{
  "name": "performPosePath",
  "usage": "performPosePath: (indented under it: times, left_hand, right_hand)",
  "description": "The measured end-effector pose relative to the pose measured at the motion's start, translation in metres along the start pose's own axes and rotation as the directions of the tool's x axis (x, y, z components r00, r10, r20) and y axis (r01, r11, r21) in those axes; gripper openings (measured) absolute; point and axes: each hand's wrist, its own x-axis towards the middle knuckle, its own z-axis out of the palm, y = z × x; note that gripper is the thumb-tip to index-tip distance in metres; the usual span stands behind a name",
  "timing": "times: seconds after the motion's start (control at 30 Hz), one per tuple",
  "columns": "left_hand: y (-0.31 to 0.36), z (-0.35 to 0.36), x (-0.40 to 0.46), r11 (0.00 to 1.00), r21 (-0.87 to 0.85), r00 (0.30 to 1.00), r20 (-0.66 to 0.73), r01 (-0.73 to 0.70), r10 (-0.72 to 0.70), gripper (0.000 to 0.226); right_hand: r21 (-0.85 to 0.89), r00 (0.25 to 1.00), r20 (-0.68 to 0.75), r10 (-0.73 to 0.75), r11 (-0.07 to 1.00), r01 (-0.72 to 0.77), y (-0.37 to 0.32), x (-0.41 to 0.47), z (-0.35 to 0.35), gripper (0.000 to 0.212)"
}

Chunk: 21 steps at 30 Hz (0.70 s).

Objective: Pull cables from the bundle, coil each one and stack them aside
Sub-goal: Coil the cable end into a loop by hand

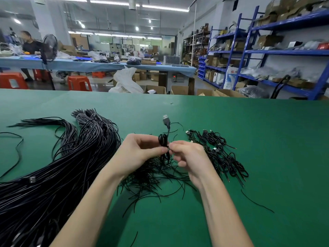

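A thick bundle of black cables (58,168) sprawls over the left half of the green table (267,139). My left hand (140,148) grips a small coiled black cable (163,140) held above the table, its USB plug (166,119) sticking up. My right hand (188,155) pinches the same coil at its middle, fingertips meeting the left hand's. A heap of thin black tie wires (153,177) lies under both hands. Several coiled cables (219,152) lie in a stack to the right.
A loose cable (17,154) trails at the far left and a stray tie wire (256,202) lies at the right. Beyond the table's far edge stand cardboard boxes (178,90), red stools (79,82) and blue shelving (284,50). A person (30,45) works at a far bench.
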Motion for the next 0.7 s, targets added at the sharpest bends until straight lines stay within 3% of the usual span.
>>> performPosePath:
  times: [0.07, 0.1, 0.17, 0.2, 0.27, 0.33, 0.4, 0.47, 0.5, 0.57, 0.7]
  left_hand:
    - [-0.005, 0.003, -0.001, 0.927, 0.276, 0.963, -0.012, -0.254, 0.268, 0.020]
    - [-0.006, 0.004, -0.001, 0.820, 0.435, 0.916, 0.028, -0.372, 0.401, 0.021]
    - [-0.009, 0.005, 0.000, 0.627, 0.611, 0.835, 0.108, -0.484, 0.539, 0.023]
    - [-0.011, 0.008, 0.000, 0.626, 0.620, 0.835, 0.088, -0.473, 0.543, 0.024]
    - [-0.011, 0.013, 0.001, 0.813, 0.493, 0.917, -0.068, -0.310, 0.392, 0.024]
    - [-0.011, 0.011, 0.005, 0.961, 0.274, 0.985, -0.155, -0.031, 0.076, 0.023]
    - [-0.010, 0.005, 0.007, 0.965, -0.027, 0.961, -0.088, 0.260, -0.261, 0.014]
    - [-0.007, 0.002, 0.005, 0.825, -0.334, 0.884, 0.063, 0.456, -0.463, 0.018]
    - [-0.007, 0.001, 0.005, 0.785, -0.388, 0.870, 0.116, 0.484, -0.479, 0.026]
    - [-0.008, 0.001, 0.006, 0.826, -0.357, 0.900, 0.171, 0.437, -0.402, 0.030]
    - [-0.010, -0.001, 0.005, 0.940, -0.203, 0.960, 0.112, 0.275, -0.256, 0.016]
  right_hand:
    - [0.235, 0.976, 0.078, 0.202, 0.948, -0.215, 0.000, 0.001, -0.005, 0.009]
    - [0.307, 0.968, 0.092, 0.234, 0.918, -0.251, 0.002, 0.001, -0.007, 0.010]
    - [0.339, 0.976, 0.054, 0.210, 0.916, -0.215, 0.005, 0.001, -0.007, 0.010]
    - [0.276, 0.988, 0.004, 0.153, 0.950, -0.149, 0.006, 0.002, -0.005, 0.011]
    - [-0.037, 0.990, -0.117, -0.075, 0.997, 0.071, 0.011, 0.003, -0.003, 0.014]
    - [-0.366, 0.924, -0.121, -0.364, 0.881, 0.299, 0.017, 0.003, -0.002, 0.014]
    - [-0.449, 0.835, -0.052, -0.547, 0.760, 0.470, 0.022, 0.002, -0.002, 0.014]
    - [-0.483, 0.768, 0.019, -0.641, 0.667, 0.568, 0.023, 0.001, -0.002, 0.013]
    - [-0.509, 0.749, 0.061, -0.660, 0.625, 0.592, 0.023, 0.001, -0.003, 0.012]
    - [-0.532, 0.738, 0.102, -0.667, 0.591, 0.607, 0.022, 0.001, -0.004, 0.010]
    - [-0.511, 0.777, 0.051, -0.627, 0.653, 0.560, 0.021, 0.000, -0.004, 0.011]
